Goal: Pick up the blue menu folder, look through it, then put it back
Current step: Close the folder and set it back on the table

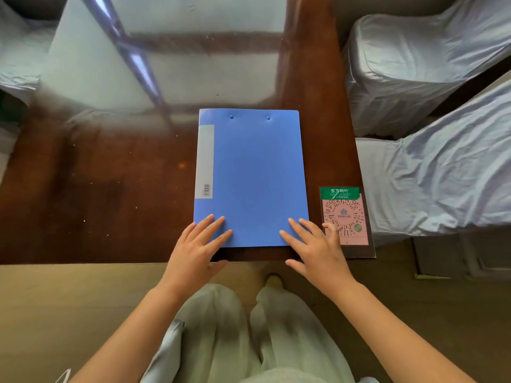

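Observation:
The blue menu folder (257, 175) lies closed and flat on the dark glossy wooden table (96, 189), near its front right corner. A grey label strip runs down its left edge. My left hand (197, 250) rests with spread fingers on the folder's near left corner, thumb hanging off the table's front edge. My right hand (315, 250) lies with spread fingers on the near right corner, its outer fingers reaching over a pink card. Neither hand grips the folder.
A pink QR-code card (347, 217) with a green header lies right of the folder at the table corner. Two chairs in grey-white covers (431, 175) stand to the right. The table's front edge runs just below my hands; my legs are beneath.

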Available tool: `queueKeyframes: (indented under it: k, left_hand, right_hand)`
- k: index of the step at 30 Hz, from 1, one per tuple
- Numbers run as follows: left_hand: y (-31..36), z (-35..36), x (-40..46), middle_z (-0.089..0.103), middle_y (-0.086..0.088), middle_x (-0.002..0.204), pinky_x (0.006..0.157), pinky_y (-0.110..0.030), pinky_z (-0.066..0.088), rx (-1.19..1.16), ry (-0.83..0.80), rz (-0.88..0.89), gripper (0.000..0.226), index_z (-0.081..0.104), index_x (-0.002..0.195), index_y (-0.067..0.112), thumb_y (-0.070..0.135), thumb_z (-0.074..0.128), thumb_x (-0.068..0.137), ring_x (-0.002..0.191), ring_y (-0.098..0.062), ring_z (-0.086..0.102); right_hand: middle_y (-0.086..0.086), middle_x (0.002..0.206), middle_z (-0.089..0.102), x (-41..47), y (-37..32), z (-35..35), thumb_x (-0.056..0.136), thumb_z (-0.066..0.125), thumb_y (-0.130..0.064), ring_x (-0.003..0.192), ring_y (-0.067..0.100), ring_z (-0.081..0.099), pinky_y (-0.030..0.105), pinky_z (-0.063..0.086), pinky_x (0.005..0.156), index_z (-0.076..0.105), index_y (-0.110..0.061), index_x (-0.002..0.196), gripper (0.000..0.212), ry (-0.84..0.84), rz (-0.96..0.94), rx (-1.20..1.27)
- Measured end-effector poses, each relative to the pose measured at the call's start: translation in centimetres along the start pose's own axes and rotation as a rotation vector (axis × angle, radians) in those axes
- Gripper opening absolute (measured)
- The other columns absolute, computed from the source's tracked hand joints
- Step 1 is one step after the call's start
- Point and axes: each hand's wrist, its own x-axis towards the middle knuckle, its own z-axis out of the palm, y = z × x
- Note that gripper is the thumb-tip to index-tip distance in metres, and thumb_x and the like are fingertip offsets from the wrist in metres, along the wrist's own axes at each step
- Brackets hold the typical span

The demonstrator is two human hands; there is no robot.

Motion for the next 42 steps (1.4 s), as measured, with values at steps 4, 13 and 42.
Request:
queueKeyframes:
  k: [4, 13, 42]
  left_hand:
    - [0.3, 0.5, 0.2, 0.058, -0.012, 0.130, 0.099, -0.056, 0.038, 0.015, 0.036, 0.025, 0.063, 0.061, 0.119, 0.015, 0.029, 0.084, 0.062, 0.123, -0.037, 0.050]
    - [0.6, 1.7, -0.4, 0.061, -0.009, 0.127, 0.099, -0.057, 0.037, 0.028, 0.094, 0.016, 0.060, 0.062, 0.118, 0.015, 0.023, 0.084, 0.062, 0.121, -0.035, 0.052]
    - [1.3, 2.8, -0.5, 0.067, -0.006, 0.119, 0.094, -0.048, 0.044, -0.004, 0.176, 0.074, 0.045, 0.069, 0.106, 0.022, 0.021, 0.083, 0.064, 0.113, -0.031, 0.059]
  right_hand:
    - [0.009, 0.129, 0.060, -0.1, 1.1, 0.0, 0.067, 0.080, -0.037, 0.119, 0.029, 0.055, 0.058, 0.041, 0.092, 0.061, -0.018, 0.119, 0.059, 0.021, -0.050, 0.025]
    - [0.006, 0.118, 0.068, -1.0, 2.9, 0.3, 0.062, 0.085, -0.030, 0.110, 0.024, 0.062, 0.053, 0.044, 0.088, 0.067, -0.014, 0.110, 0.053, 0.130, -0.120, 0.033]
    - [0.005, 0.106, 0.074, -2.2, 4.5, 1.7, 0.064, 0.084, -0.022, 0.100, 0.024, 0.067, 0.049, 0.046, 0.082, 0.072, -0.014, 0.096, 0.035, 0.277, -0.144, 0.088]
